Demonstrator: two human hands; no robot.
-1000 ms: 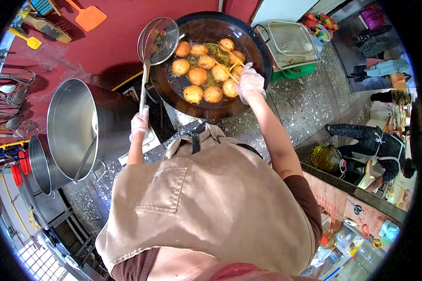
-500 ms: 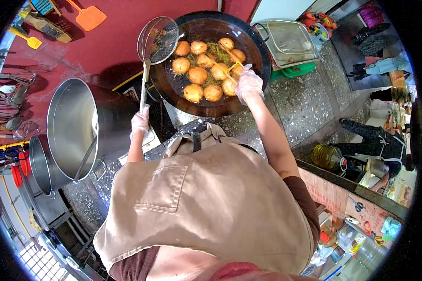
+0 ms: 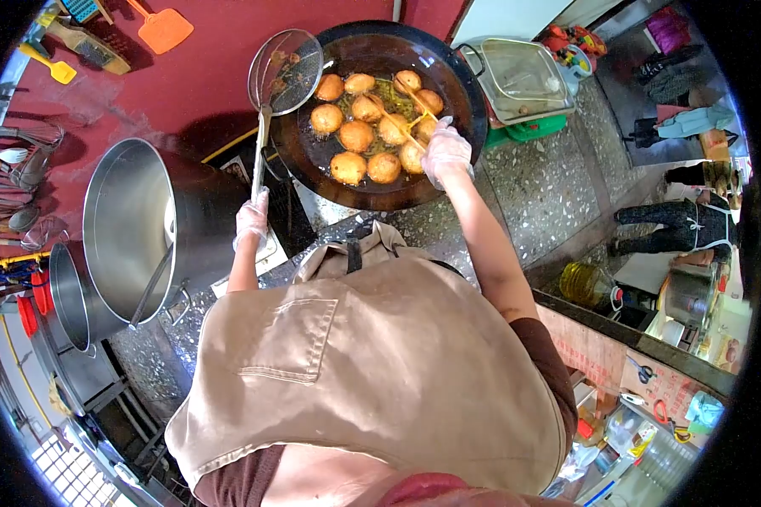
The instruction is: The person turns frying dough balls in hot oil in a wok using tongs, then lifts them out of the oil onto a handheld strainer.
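My left hand (image 3: 252, 221), in a clear plastic glove, is closed around the long handle of a mesh skimmer (image 3: 285, 74). The skimmer's round basket, with a few brown crumbs in it, hangs over the wok's left rim. Gloved as well, my right hand (image 3: 446, 155) grips a pair of long chopsticks (image 3: 416, 119) above the wok's right side. Their tips point in among the frying balls. Several golden-brown round fried dough balls (image 3: 357, 136) sit in oil in the large dark wok (image 3: 380, 198). Whether the chopsticks touch a ball, I cannot tell.
A tall steel pot (image 3: 127, 228) with a ladle in it stands left of the wok. To the right is a glass-like tray (image 3: 528, 78) on a green base. An oil jug (image 3: 585, 283) stands at the lower right. Another person (image 3: 676, 224) stands farther right.
A few balls have shifted slightly left in the oil, and the chopsticks have moved a little with them. My left hand and the skimmer stay put. The person at right has straightened up.
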